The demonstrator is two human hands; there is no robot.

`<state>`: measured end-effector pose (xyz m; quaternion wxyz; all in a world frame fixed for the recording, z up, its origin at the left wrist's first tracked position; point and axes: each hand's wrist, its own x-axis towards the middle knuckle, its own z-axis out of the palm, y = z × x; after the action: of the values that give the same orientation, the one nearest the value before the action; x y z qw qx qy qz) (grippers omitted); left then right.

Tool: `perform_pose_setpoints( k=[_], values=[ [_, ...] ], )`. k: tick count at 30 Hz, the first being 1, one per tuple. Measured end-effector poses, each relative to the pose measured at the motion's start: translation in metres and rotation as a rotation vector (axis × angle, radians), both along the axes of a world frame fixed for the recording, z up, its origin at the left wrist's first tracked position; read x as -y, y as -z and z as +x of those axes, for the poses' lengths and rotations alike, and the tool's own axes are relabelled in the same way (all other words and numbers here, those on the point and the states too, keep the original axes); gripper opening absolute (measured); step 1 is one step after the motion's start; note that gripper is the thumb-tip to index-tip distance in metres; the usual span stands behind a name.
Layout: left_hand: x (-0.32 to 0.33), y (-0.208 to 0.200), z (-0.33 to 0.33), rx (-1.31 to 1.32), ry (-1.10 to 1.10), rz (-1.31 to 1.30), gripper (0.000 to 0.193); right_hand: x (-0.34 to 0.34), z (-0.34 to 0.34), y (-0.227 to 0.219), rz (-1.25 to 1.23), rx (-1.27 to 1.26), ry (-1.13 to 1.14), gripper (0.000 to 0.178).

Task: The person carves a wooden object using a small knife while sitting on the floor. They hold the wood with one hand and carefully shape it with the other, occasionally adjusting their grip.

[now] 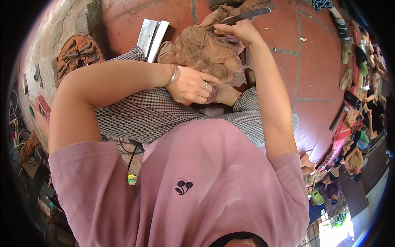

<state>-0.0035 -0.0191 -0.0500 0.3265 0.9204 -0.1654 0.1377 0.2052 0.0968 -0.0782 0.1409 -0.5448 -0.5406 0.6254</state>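
A brown wood carving (pixel 205 51) with deep, curling relief lies between my legs on the tiled floor. My left hand (pixel 191 86), wearing a bracelet and a ring, bends over its near end. The index finger stretches across the wood while the other fingers curl down against it; their tips are partly hidden. At the carving's far right side, my right hand (pixel 238 33) grips a flat, dark blade-like tool (pixel 249 15) with a rounded end and a small hole. Its other end is hidden by the hand and the carving. My bare foot (pixel 227 95) rests by the near end.
Two pale metal-looking strips (pixel 152 38) stand beside the carving's left side. A round container (pixel 81 55) holding several tools is farther left. Red floor tiles (pixel 314 61) with small chips spread to the right. Sandals (pixel 346 78) and other people sit along the right edge.
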Motion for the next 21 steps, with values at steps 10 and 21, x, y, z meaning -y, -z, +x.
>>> perform_pose_setpoints(
  k=[10,21],
  values=[
    [0.000,-0.001,-0.002,0.016,-0.005,0.025,0.035,0.006,-0.007,-0.032,0.037,-0.020,-0.103,0.031],
    [0.000,0.000,-0.001,0.014,-0.005,0.017,0.037,0.052,0.016,-0.021,0.132,-0.371,0.384,0.017]
  ],
)
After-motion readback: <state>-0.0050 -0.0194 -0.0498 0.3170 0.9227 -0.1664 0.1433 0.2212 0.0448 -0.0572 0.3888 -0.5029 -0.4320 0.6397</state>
